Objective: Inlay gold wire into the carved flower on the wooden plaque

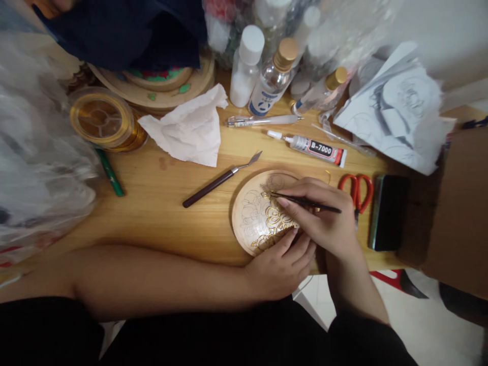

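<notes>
Red-handled scissors lie between hands and phone.

The disc is smooth wood, matt near its rim and glossier towards the middle, and the wire on it has a bright metallic shine. The tweezers look smooth with a low sheen. Grained wood with a satin gloss makes up the table. The knife pairs a smooth handle with a metal blade. The tissue is matt, creased paper; the spool, clear shiny plastic. The scissors have smooth plastic handles, the phone a glossy face. Matt cardboard forms the box, crinkled translucent plastic the bag, dull fabric the cloth.
</notes>
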A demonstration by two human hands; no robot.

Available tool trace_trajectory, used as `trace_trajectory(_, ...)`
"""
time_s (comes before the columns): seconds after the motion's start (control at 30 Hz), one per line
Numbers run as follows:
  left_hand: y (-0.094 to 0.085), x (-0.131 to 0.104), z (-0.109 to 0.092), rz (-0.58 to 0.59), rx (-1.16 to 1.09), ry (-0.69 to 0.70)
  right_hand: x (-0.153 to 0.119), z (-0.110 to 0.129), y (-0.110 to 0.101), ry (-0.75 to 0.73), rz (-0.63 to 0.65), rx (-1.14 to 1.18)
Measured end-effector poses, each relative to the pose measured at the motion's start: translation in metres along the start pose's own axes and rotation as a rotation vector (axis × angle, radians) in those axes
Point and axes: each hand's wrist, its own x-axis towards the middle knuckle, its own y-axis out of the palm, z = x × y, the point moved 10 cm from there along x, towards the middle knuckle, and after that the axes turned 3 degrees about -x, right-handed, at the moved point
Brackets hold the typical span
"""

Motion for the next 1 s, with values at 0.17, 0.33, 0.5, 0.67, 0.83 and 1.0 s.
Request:
trace_trajectory(0.17, 0.0032, -0.0004, -0.0018, 0.04, 0.023, 0.019, 0.0002, -0.0016, -0.0001, 0.006, -0.003, -0.014)
trace_trajectory(0.33, 0.0044, -0.0002, -0.0021, 0.053, 0.021, 0.018, 0.0001, -0.0019, -0.0014, 0.011, -0.014, -0.02)
trace_trajectory(0.5, 0.0027, 0.0001, -0.0013, 0.033, 0.012, 0.008, 0.0002, -0.003, -0.0004, 0.007, -0.014, -0.024)
trace_trajectory(0.67, 0.0013, 0.0003, 0.0003, 0.016, 0.004, -0.008, -0.0003, -0.0027, 0.0, 0.001, -0.019, -0.036)
trace_trajectory(0.83, 0.003, -0.0009, -0.0017, 0.021, -0.005, 0.008, -0.0014, 0.0003, 0.0007, -0.009, -0.027, -0.034)
trace_trajectory(1.0, 0.0067, -0.0022, -0.0037, 0.046, -0.003, 0.023, -0.0015, 0.0025, 0.0042, -0.025, 0.0, -0.012)
